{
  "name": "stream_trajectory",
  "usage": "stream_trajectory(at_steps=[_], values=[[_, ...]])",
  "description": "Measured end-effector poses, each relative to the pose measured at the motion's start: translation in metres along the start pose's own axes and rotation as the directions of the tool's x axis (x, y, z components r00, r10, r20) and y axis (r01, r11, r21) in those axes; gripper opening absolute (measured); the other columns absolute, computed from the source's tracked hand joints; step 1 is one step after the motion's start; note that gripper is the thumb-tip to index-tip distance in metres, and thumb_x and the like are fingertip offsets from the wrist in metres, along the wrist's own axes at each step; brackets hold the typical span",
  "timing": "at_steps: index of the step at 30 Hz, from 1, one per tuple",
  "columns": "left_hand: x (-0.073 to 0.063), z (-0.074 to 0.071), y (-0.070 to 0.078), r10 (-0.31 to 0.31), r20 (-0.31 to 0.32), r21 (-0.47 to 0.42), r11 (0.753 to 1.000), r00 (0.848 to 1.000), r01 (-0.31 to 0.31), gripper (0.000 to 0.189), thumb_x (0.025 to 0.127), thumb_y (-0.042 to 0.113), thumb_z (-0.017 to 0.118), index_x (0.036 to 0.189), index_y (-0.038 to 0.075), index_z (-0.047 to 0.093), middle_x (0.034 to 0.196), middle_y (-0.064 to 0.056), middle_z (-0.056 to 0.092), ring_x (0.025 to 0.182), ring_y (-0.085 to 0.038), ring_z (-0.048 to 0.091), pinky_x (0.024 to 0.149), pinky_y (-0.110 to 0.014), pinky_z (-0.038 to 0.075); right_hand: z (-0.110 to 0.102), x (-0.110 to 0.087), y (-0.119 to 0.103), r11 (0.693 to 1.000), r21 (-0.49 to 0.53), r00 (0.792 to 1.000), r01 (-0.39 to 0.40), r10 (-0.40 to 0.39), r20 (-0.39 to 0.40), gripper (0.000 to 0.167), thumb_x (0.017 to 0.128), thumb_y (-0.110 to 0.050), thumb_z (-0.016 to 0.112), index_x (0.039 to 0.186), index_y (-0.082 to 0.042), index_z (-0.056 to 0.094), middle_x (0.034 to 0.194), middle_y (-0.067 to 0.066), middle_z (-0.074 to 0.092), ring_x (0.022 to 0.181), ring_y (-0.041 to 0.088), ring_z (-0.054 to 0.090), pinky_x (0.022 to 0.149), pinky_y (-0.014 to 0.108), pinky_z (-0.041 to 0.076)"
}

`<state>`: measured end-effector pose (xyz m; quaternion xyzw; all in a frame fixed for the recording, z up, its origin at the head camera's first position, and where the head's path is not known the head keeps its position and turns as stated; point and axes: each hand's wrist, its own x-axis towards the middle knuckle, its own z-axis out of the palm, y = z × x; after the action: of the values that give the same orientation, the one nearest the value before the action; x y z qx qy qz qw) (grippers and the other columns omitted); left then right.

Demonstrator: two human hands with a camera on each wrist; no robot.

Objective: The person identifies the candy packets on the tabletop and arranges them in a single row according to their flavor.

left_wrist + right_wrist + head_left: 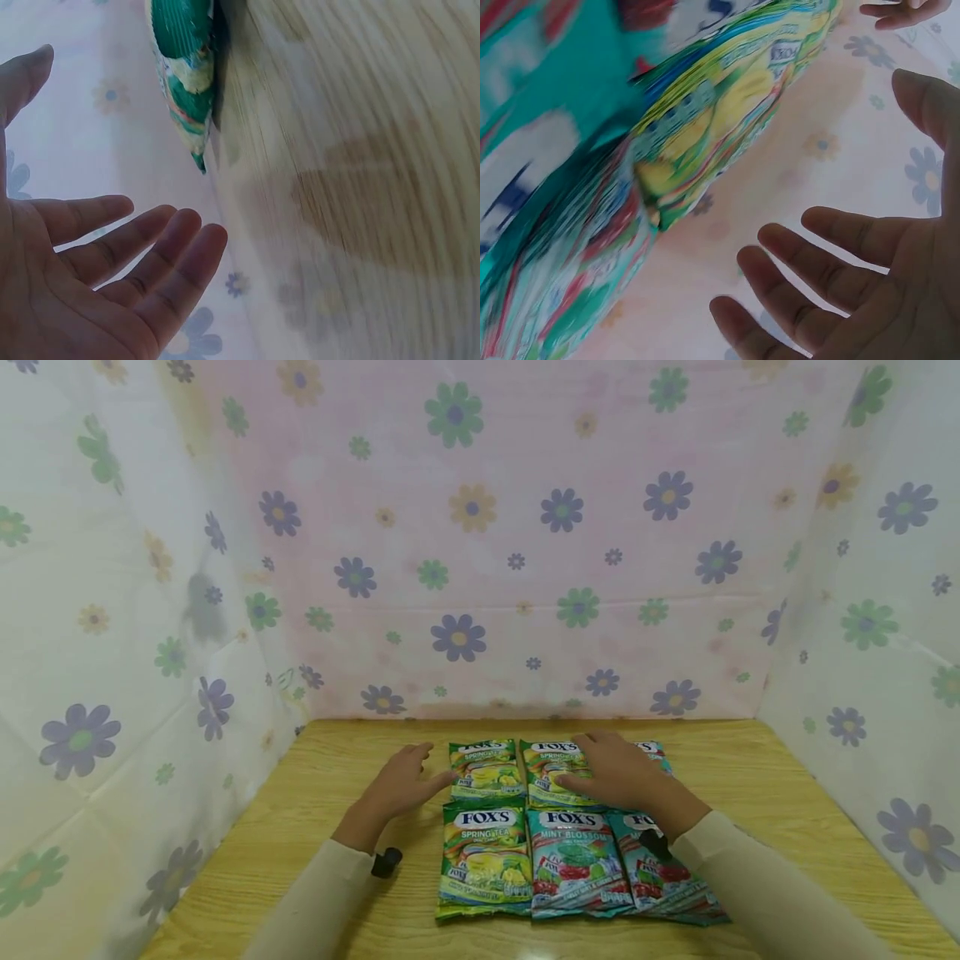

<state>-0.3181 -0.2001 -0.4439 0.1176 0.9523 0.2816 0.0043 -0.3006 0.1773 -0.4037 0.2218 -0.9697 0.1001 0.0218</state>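
Fox's candy bags lie in two rows on a wooden table. Green-yellow Spring Tea bags are at the back left (483,774), back middle (542,781) and front left (486,864). Teal Mint Blossom bags are at the front middle (576,868) and front right (667,885), and a teal bag (657,753) shows partly at the back right. My left hand (405,785) is just left of the back-left bag, fingers extended and palm empty. Over the back-middle and back-right bags, my right hand (618,772) hides parts of both; its fingers are spread and hold nothing (840,285).
Flower-printed cloth walls (495,560) stand behind and on both sides of the wooden table (337,893). A small black piece (386,862) sits at the left cuff, another (655,843) at the right.
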Motion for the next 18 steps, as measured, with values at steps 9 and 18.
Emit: stream_trajectory(at_steps=[9, 18], values=[[0.008, 0.013, 0.003, -0.006, -0.038, -0.107, 0.994, 0.999, 0.002, 0.097, 0.091, 0.07, 0.065, 0.157, 0.002, 0.042, 0.151, -0.018, 0.054, 0.124, -0.037, 0.064, 0.095, -0.055, 0.057, 0.007, 0.021, -0.016, 0.987, 0.152, 0.999, 0.043, -0.047, 0.02, 0.081, 0.098, -0.058, 0.065, 0.151, 0.002, 0.049, 0.146, 0.022, 0.057, 0.132, 0.039, 0.057, 0.105, 0.058, 0.05], [0.009, 0.018, 0.007, -0.062, -0.051, -0.238, 0.97, 0.997, 0.048, 0.083, 0.091, 0.058, 0.074, 0.152, 0.007, 0.051, 0.138, -0.018, 0.063, 0.118, -0.032, 0.066, 0.091, -0.05, 0.059, 0.02, 0.04, -0.037, 0.938, 0.346, 1.0, 0.028, -0.026, -0.01, 0.059, 0.097, -0.033, 0.074, 0.141, 0.003, 0.059, 0.114, 0.014, 0.074, 0.091, 0.021, 0.071, 0.081, 0.044, 0.06]])
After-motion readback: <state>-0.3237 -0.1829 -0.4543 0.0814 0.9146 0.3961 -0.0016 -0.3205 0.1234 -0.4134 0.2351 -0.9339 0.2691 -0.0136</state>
